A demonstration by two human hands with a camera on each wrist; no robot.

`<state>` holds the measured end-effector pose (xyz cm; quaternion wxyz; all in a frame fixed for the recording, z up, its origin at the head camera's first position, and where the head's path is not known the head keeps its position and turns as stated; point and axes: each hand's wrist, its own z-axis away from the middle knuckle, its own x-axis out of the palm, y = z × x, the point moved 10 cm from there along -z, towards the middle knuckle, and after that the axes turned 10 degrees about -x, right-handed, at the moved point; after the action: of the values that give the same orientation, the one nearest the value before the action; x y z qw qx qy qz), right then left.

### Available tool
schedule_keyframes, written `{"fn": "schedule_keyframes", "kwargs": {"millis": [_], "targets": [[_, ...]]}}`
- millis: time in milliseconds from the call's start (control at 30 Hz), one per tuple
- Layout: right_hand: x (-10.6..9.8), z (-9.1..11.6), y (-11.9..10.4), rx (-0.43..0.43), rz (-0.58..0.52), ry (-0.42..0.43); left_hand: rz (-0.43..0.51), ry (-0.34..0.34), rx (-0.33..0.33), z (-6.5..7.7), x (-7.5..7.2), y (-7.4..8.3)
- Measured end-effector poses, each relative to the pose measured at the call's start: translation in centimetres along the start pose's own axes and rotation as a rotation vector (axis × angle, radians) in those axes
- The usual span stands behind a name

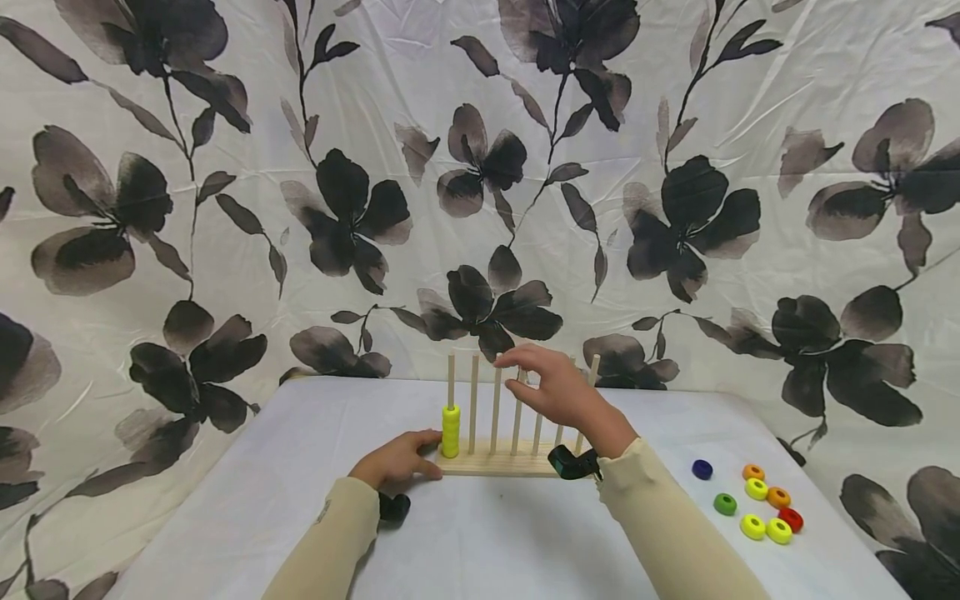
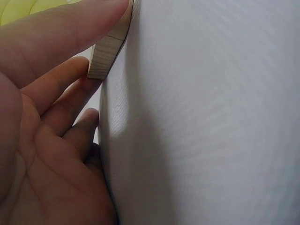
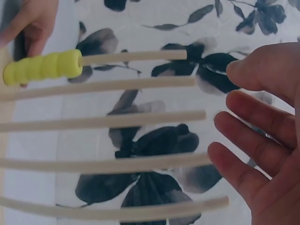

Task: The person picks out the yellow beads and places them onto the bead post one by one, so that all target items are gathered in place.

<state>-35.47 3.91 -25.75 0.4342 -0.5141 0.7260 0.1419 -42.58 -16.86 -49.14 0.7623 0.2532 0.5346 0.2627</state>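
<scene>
A wooden peg rack stands on the table, with several upright pegs (image 1: 495,408) on its flat base (image 1: 487,468). Stacked yellow rings (image 1: 450,432) fill the lower part of the leftmost peg; the other pegs that show carry none. My left hand (image 1: 401,458) grips the left end of the base, which the left wrist view shows between thumb and fingers as a wooden edge (image 2: 104,58). Over the pegs' tops hovers my right hand (image 1: 558,390), its fingers (image 3: 246,138) spread from the thumb and holding nothing. That hand hides part of the middle and right pegs in the head view.
Loose rings lie at the table's right: a dark blue one (image 1: 702,470), a green one (image 1: 725,504), a red one (image 1: 791,521), orange ones (image 1: 753,472) and yellow ones (image 1: 753,527). A flower-patterned cloth (image 1: 480,167) hangs behind the white-covered table (image 1: 225,517).
</scene>
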Motion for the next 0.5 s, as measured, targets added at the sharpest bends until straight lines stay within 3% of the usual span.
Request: {"fn": "schedule_keyframes", "kwargs": {"millis": [233, 500], "targets": [[-0.6, 2.1, 1.0, 0.05, 0.011, -0.038, 0.016, -0.008, -0.03, 0.1, 0.0, -0.1], [-1.2, 4.3, 2.0, 0.086, 0.014, -0.066, 0.003, -0.011, -0.013, -0.1, 0.1, -0.1]]}}
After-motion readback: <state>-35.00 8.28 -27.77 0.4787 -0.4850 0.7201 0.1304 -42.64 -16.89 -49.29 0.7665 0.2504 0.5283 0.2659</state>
